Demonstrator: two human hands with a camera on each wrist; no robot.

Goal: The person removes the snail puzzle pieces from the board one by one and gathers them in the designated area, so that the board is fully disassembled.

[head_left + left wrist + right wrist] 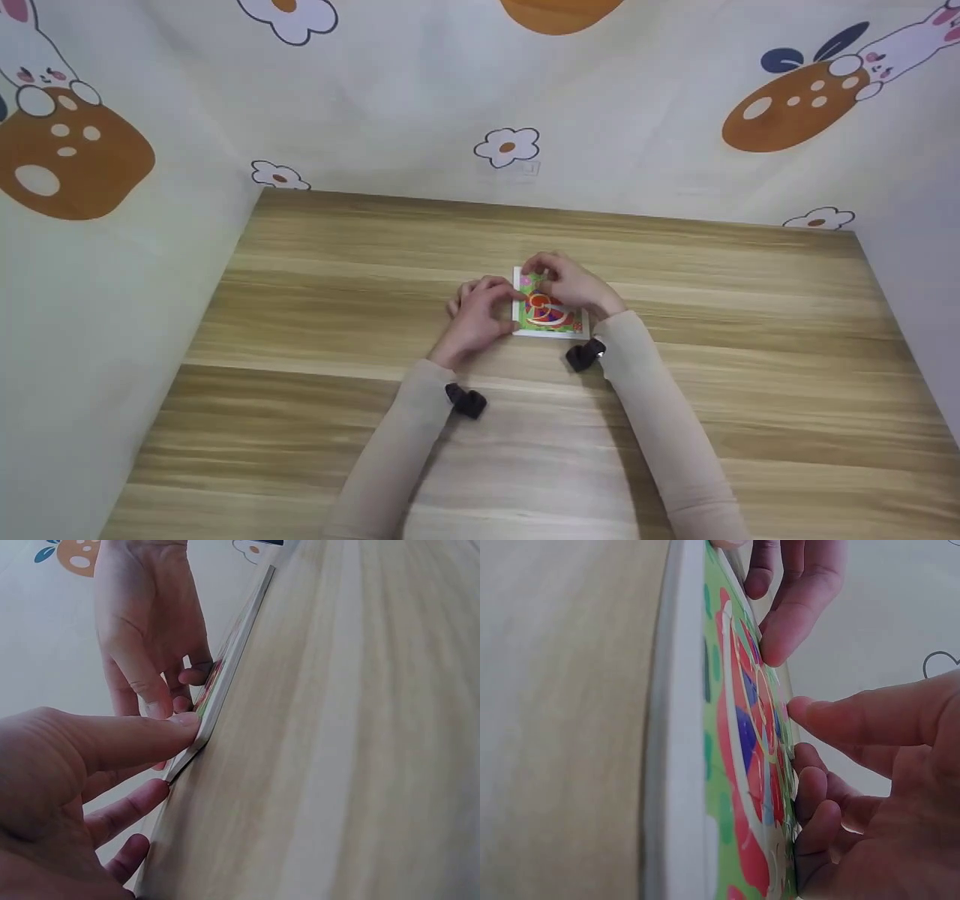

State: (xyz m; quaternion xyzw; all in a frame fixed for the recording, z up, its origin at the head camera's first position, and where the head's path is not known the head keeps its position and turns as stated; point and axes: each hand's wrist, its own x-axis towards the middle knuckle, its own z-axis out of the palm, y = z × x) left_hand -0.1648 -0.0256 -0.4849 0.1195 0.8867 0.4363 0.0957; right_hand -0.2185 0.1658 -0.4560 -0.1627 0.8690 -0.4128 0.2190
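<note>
A small square picture puzzle (551, 319) with a white border lies on the wooden table, its picture green, red and purple. Seam lines cross its surface (739, 765) in the right wrist view. My left hand (476, 315) holds the puzzle at its left side, thumb at the near left corner and index fingertip over the picture's edge. From above, my right hand (574, 283) reaches over the far right part. Its bent fingers and thumb meet the picture near the far edge; I cannot tell whether they pinch a piece.
The wood-grain table (315, 315) extends around the puzzle on every side. Behind it rises a pale wall covering (390, 112) printed with flowers, rabbits and orange shapes. A black wrist device (466, 401) sits at the left cuff, and another black device (585, 355) at the right cuff.
</note>
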